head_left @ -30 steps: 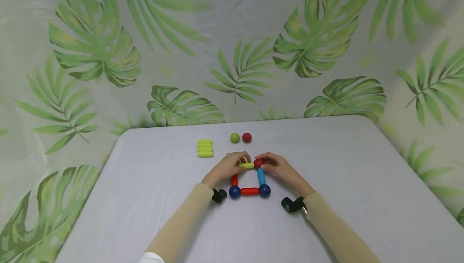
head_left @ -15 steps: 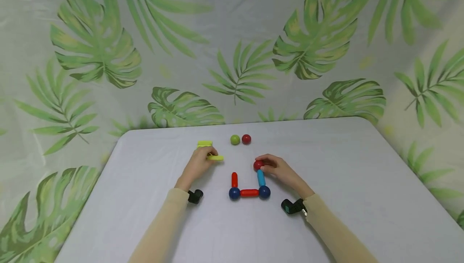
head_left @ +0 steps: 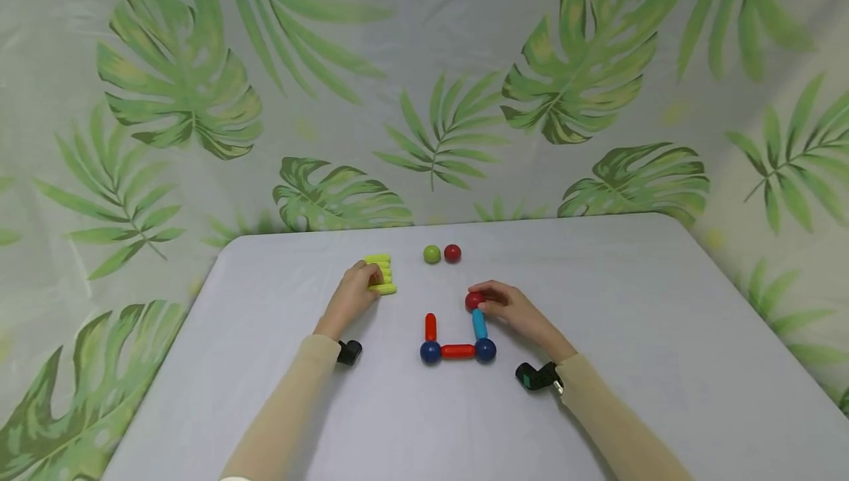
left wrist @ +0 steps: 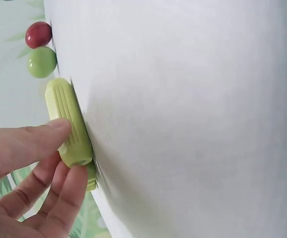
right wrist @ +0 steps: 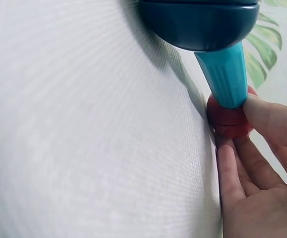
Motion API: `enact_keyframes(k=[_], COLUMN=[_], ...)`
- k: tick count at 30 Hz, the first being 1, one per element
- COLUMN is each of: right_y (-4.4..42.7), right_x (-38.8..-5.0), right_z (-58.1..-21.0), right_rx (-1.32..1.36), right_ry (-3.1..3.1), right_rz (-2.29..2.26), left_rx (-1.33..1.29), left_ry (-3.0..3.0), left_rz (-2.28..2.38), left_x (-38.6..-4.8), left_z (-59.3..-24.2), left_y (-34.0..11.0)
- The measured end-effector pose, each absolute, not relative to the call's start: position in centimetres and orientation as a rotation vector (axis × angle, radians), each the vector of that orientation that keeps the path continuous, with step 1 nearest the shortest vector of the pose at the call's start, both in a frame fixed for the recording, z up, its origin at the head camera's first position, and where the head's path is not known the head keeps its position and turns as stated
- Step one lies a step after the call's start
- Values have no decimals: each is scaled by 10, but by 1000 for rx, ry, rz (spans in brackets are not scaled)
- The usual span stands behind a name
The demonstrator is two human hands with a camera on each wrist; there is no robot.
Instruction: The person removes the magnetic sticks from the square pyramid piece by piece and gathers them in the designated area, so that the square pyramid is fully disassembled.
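Observation:
My left hand (head_left: pixel 354 293) is at the group of yellow-green rods (head_left: pixel 379 258). Its thumb and fingers pinch the nearest yellow-green rod (left wrist: pixel 66 119), which lies beside the others. With its thumb and fingers my right hand (head_left: pixel 512 309) holds a red ball (head_left: pixel 474 301). That ball sits at the far end of a light blue rod (right wrist: pixel 225 74). The blue rod joins a dark blue ball (head_left: pixel 486 350). A red rod (head_left: pixel 458 351) links it to a second dark blue ball (head_left: pixel 430 352), from which another red rod (head_left: pixel 430 327) points away from me.
A green ball (head_left: pixel 432 254) and a loose red ball (head_left: pixel 452 253) stand side by side towards the back of the white-covered table (head_left: pixel 597 282). A leaf-patterned cloth (head_left: pixel 438 61) hangs behind the table.
My left hand has carried a yellow-green rod from beside the held red ball leftwards to the group of rods. My right hand has stayed on the red ball.

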State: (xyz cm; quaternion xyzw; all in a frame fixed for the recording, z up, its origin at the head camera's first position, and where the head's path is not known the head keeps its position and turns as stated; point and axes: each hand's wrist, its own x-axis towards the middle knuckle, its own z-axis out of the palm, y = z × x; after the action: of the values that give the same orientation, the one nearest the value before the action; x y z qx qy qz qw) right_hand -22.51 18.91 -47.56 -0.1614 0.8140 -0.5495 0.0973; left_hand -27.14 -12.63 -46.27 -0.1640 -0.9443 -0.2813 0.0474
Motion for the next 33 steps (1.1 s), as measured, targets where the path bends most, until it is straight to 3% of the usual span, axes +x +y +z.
enact_keyframes(k=[5, 13, 17, 23, 28, 33], right_y=[192, 193, 193, 193, 193, 195], right_x=[-232, -233, -233, -234, -233, -232], right_z=[-489, -487, -487, -488, -488, -489], right_rx=[-494, -479, -488, -465, -483, -463], right_ry=[2425, 2450, 2434, 2442, 2433, 2440], right_rz=[-1619, -1611, -1611, -1603, -1610, -1609], left_rx=[-541, -1250, -1327, -1153, -750, -394], left_ry=[-2845, -2992, -3028, -2901, -2769, -2738], left_rz=[-797, -1166, -1216, -1308, -1486, -1278], left_x=[-264, -249, -248, -250, -253, -256], left_z=[-458, -453, -458, -459, -457, -459], left_y=[-119, -80, -73, -75, -84, -102])
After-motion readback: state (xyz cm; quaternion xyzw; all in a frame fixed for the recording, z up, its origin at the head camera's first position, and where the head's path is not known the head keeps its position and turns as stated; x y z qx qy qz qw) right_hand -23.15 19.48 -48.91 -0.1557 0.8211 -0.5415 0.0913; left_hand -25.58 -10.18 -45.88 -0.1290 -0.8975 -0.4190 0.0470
